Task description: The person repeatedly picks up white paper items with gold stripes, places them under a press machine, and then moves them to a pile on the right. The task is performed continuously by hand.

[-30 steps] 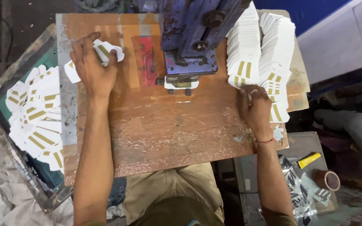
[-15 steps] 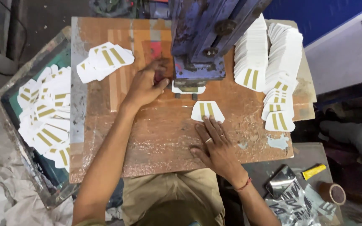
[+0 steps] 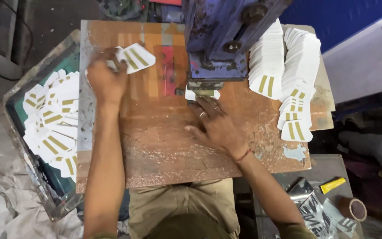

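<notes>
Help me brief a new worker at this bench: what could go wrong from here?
The right hand has its fingertips on the white card right under the blue press, so they could get pinched. The tall card stacks lean toward the table edge and might slide off.

Worn wooden table (image 3: 164, 150), blue wall (image 3: 345, 17)

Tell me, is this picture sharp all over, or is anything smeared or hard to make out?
In the head view, the left hand is motion-blurred over the small card pile; the right hand at the blue press is sharper; light is soft and even, with no hard glare on the worn table; the top left corner lies in deep shadow.
</notes>
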